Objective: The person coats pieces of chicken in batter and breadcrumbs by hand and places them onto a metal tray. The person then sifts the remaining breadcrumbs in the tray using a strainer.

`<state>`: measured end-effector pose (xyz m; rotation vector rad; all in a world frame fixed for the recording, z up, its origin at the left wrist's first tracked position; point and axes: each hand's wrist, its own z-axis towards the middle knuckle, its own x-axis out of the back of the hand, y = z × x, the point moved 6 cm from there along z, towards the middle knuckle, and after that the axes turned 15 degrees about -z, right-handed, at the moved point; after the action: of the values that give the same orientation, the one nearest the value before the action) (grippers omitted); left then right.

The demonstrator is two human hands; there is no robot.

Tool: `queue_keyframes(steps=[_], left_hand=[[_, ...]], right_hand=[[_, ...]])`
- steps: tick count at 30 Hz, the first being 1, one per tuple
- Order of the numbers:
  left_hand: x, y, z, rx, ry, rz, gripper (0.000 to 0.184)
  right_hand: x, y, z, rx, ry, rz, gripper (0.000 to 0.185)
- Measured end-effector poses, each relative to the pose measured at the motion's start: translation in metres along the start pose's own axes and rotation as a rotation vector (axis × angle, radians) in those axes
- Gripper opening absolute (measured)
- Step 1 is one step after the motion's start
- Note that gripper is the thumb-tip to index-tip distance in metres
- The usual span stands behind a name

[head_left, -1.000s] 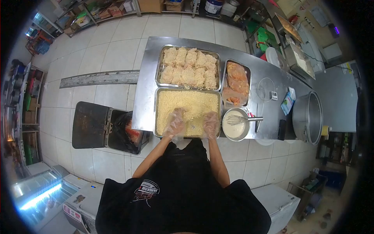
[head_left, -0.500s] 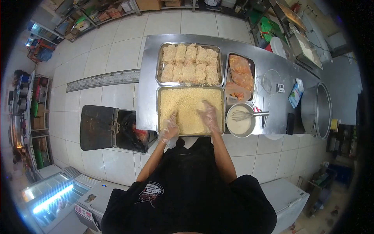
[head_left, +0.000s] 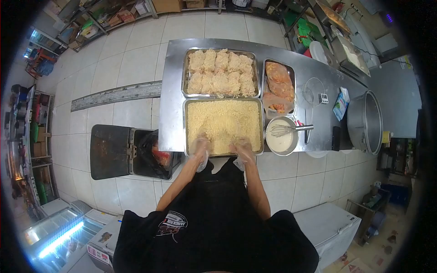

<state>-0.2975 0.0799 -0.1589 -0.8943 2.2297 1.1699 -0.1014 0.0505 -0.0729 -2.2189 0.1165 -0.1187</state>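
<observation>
Table (head_left: 173, 129): big steel one, right in front of me, pretty much everything's on it.
Bin (head_left: 109, 150): on the floor off to my left, lid flipped open, dark bag inside.
Pot (head_left: 371, 123): huge metal thing by the table's right end, can't tell what it stands on.
Crumb tray (head_left: 185, 123): at the near edge, closest to me, full of pale yellow crumbs (head_left: 223, 109), kinda blurry between my hands.
Coated tray (head_left: 184, 77): just past the crumb tray, two rows of crumbed pieces (head_left: 221, 82) in it.
Meat tray (head_left: 294, 86): to the right of the coated tray, orangey raw meat (head_left: 278, 79) plus a clear bag at the near end.
Bowl (head_left: 278, 143): right beside the crumb tray, creamy batter inside.
Left hand (head_left: 200, 145): clear glove, fingers down in the crumbs, can't tell if it's clenched or loose.
Right hand (head_left: 242, 148): same kinda glove, also in the crumbs near the tray's close side, can't tell if it's grasping any.
Whisk (head_left: 283, 130): wires in the bowl, handle poking out to the right.
</observation>
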Motion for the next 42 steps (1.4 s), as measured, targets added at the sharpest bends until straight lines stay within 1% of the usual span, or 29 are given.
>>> queue_keyframes(steps=[4, 5, 6, 7, 9, 10, 12, 13, 14, 16, 19, 21, 22, 24, 25, 26, 27, 28, 29, 30, 31, 33, 34, 35, 37, 38, 40, 41, 42], left_hand=[[-0.019, 0.0, -0.005, 0.17, -0.062, 0.136, 0.037], [-0.051, 0.025, -0.01, -0.191, -0.268, 0.681, 0.046], [-0.076, 0.038, -0.018, -0.361, -0.378, 0.959, 0.05], [-0.102, 0.05, -0.028, -0.574, -0.45, 1.219, 0.055], [-0.113, 0.056, -0.03, -0.422, -0.119, 1.459, 0.064], [-0.102, 0.04, -0.021, -0.423, -0.116, 1.454, 0.064], [-0.11, 0.012, -0.019, -0.998, -0.196, 1.995, 0.065], [-0.113, 0.011, -0.018, -1.0, -0.188, 1.996, 0.065], [-0.107, 0.014, -0.011, -0.751, -0.221, 1.671, 0.064], [-0.09, 0.02, -0.009, -0.506, -0.243, 1.36, 0.064], [-0.081, 0.03, -0.029, -0.821, -0.352, 2.176, 0.058], [-0.075, 0.025, -0.041, -1.03, -0.444, 2.706, 0.055], [-0.079, 0.027, -0.046, -1.025, -0.459, 2.703, 0.055], [-0.071, 0.058, -0.038, -0.468, -0.214, 1.31, 0.051], [-0.052, 0.051, -0.03, -0.468, -0.224, 1.311, 0.051], [-0.037, 0.037, -0.023, -0.505, -0.279, 1.72, 0.034], [-0.036, 0.032, -0.022, -0.513, -0.302, 1.925, 0.028], [-0.036, 0.027, -0.022, -0.529, -0.331, 2.125, 0.026], [-0.04, 0.035, -0.024, -0.167, -0.166, 1.644, 0.025], [-0.043, 0.043, -0.032, 0.03, 0.094, 1.14, 0.028], [-0.033, 0.034, -0.026, 0.026, 0.159, 0.902, 0.024], [-0.019, 0.026, -0.015, -0.076, 0.128, 0.615, 0.019], [-0.018, 0.028, -0.014, -0.125, 0.1, 0.519, 0.019], [-0.016, 0.029, -0.015, -0.172, 0.076, 0.438, 0.02], [-0.008, 0.031, -0.018, -0.2, 0.052, 0.426, 0.027], [-0.002, 0.029, -0.016, -0.192, 0.048, 0.461, 0.031], [0.01, 0.021, -0.003, -0.27, -0.015, 0.714, 0.041], [0.012, 0.014, 0.004, -0.456, -0.122, 1.07, 0.046], [-0.005, 0.004, -0.002, -0.925, -0.347, 1.73, 0.051]], right_hand=[[-0.008, 0.047, 0.043, 0.063, -0.102, 0.337, 0.037], [0.016, 0.041, 0.052, 0.37, 0.082, -0.028, 0.038], [0.033, 0.028, 0.051, 0.67, 0.265, -0.395, 0.038], [0.046, 0.024, 0.056, 0.676, 0.258, -0.397, 0.038], [0.061, 0.021, 0.07, 0.512, 0.274, -0.559, 0.041], [0.06, 0.013, 0.072, 0.458, 0.277, -0.615, 0.043], [0.028, -0.008, 0.076, 0.513, 0.381, -0.349, 0.055], [0.025, -0.017, 0.079, 0.517, 0.376, -0.349, 0.055], [0.016, -0.017, 0.084, 0.415, 0.236, -0.298, 0.059], [0.007, -0.034, 0.073, 0.306, 0.094, -0.226, 0.064], [0.008, -0.094, 0.036, 0.208, -0.114, -0.299, 0.064], [0.017, -0.116, 0.027, 0.386, 0.181, -0.598, 0.062], [0.014, -0.099, 0.034, 0.376, 0.185, -0.597, 0.062], [-0.006, -0.074, 0.043, 0.653, 0.102, -0.522, 0.051], [-0.001, -0.066, 0.042, 0.652, 0.11, -0.52, 0.051], [0.012, -0.06, 0.034, 0.712, 0.27, -0.688, 0.046], [0.02, -0.053, 0.025, 0.765, 0.429, -0.858, 0.042], [0.021, -0.024, 0.033, 0.763, 0.429, -0.862, 0.042], [0.022, 0.027, 0.055, 0.568, 0.417, -1.026, 0.039], [0.023, 0.06, 0.067, 0.366, 0.402, -1.177, 0.036], [0.015, 0.044, 0.05, 0.358, 0.405, -1.178, 0.036], [-0.01, 0.022, 0.025, 0.088, -0.029, 0.132, 0.038], [-0.011, -0.002, 0.011, 0.372, -0.165, 0.449, 0.042], [-0.01, -0.009, 0.011, 0.374, -0.169, 0.448, 0.042], [0.001, 0.021, 0.019, 0.085, -0.035, -0.224, 0.047], [-0.003, 0.044, 0.031, 0.079, -0.035, -0.223, 0.047], [-0.011, 0.074, 0.065, 0.347, -0.11, -0.262, 0.042], [-0.013, 0.068, 0.065, 0.439, -0.137, -0.276, 0.041], [-0.004, 0.031, 0.041, 0.384, -0.054, -0.125, 0.042]])
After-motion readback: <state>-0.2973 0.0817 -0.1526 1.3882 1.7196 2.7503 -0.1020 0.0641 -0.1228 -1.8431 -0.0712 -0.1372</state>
